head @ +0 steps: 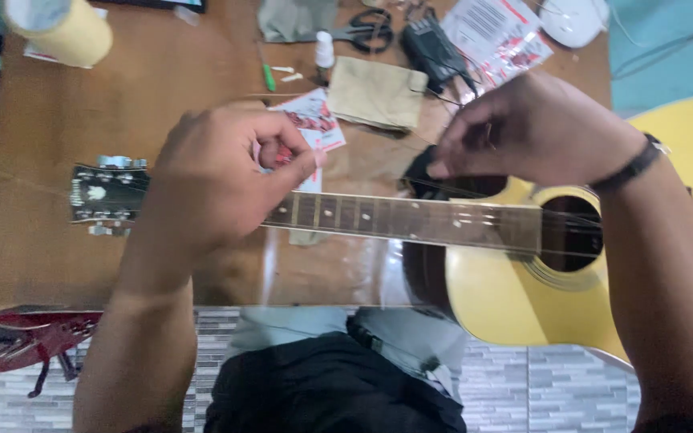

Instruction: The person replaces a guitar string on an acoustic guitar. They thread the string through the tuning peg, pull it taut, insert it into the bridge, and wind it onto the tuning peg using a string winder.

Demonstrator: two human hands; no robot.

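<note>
A brown wooden table (58, 265) is seen carrying the lot — a yellow acoustic guitar (507, 289) is laid flat across it. Towards the far edge, black scissors (366, 30), a folded tan cloth (376, 92), a small white bottle (325, 50) and a green pen (268, 76) are spread — a yellow roll (62, 28) is parked at the corner.

- Soft, even indoor light, moderately bright.
- Glare on the clear plastic sheet (322, 273) (a pale sheen).
- Both hands slightly motion-blurred.
- The pale yellow cardboard roll (62, 28) at top left is out of focus.
</note>
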